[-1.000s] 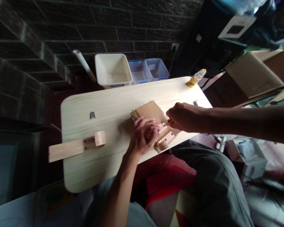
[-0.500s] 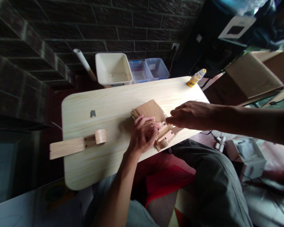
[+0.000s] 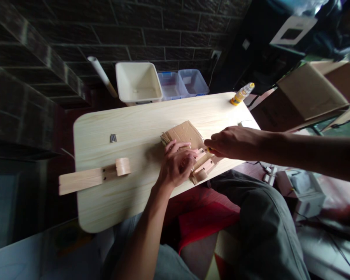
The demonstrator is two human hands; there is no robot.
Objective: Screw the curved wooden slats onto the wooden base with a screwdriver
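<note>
In the head view, my left hand [image 3: 177, 163] presses on a pale wooden piece [image 3: 198, 155] with dark holes, its fingers curled over one end and hiding it. That piece lies on a stack of cardboard [image 3: 183, 134]. My right hand [image 3: 226, 140] is closed round a yellow-handled tool, apparently a screwdriver [image 3: 210, 149], whose tip points at the wooden piece. Just in front lies a second wooden piece [image 3: 205, 168], with a rounded block [image 3: 200, 175] at its near end. Farther left, a long wooden slat [image 3: 81, 182] with a round wooden block [image 3: 123, 166] overhangs the table edge.
On the light wooden table [image 3: 102, 210] are several dark screws [image 3: 113, 138] and a clear bottle [image 3: 242, 94] with yellow ends. Beyond the far edge stand a cream bin [image 3: 138, 83] and clear bins [image 3: 194, 82]. A cardboard box [image 3: 312, 91] is at the right.
My right hand has shifted slightly, and more of the tool's yellow handle shows beneath it. The left hand keeps its hold; the whole view has moved a little.
</note>
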